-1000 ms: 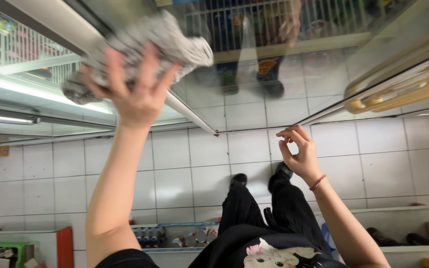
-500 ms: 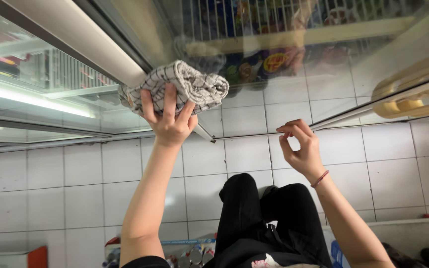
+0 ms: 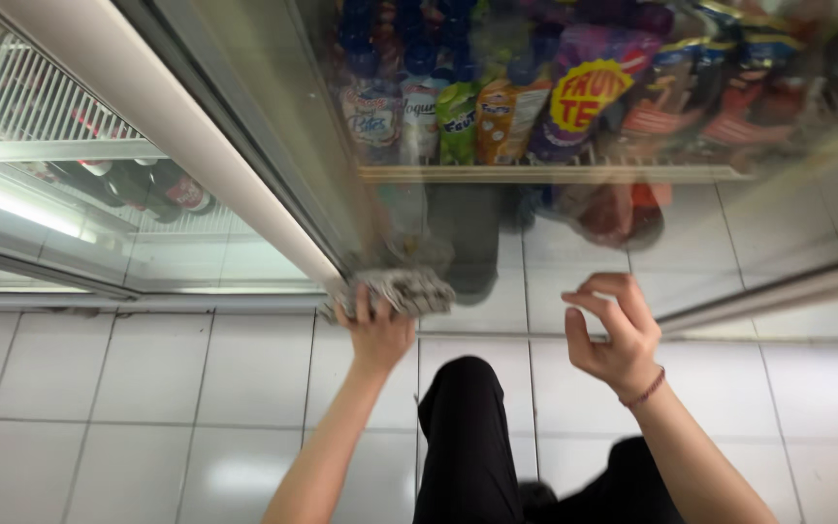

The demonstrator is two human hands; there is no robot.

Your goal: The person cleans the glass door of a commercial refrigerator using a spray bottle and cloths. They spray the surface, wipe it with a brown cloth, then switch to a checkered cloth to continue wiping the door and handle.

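1. The left hand (image 3: 378, 335) is closed on a bunched grey-and-white checked cloth (image 3: 395, 289), fingers curled over its near edge, and presses it against the bottom of the glass door (image 3: 419, 136) of a drinks cooler.
2. The cloth sits at the door's lower edge, just right of the pale door frame (image 3: 186, 146), which runs diagonally from the far left down to that spot; cloth and frame look to be touching, though blur hides the exact line.
3. The right hand (image 3: 613, 335) hangs free to the right of the cloth, well apart from it, holding nothing: the fingers are loosely bent and the thumb stands apart. A thin reddish band (image 3: 644, 390) circles its wrist.
4. Between the two hands the glass's lower edge and the tiled floor (image 3: 147, 388) lie bare, so there is open room along the door to the right of the cloth.
5. Behind the glass, coloured bottles and pouches (image 3: 497, 107) stand on a shelf (image 3: 545, 175) farther up; they are blurred.
6. To the left of the frame, a second glass door (image 3: 80, 223) shows dark bottles lying on a wire rack.
7. The person's black-trousered leg (image 3: 467, 437) sits near, between the two forearms, above the white floor tiles.
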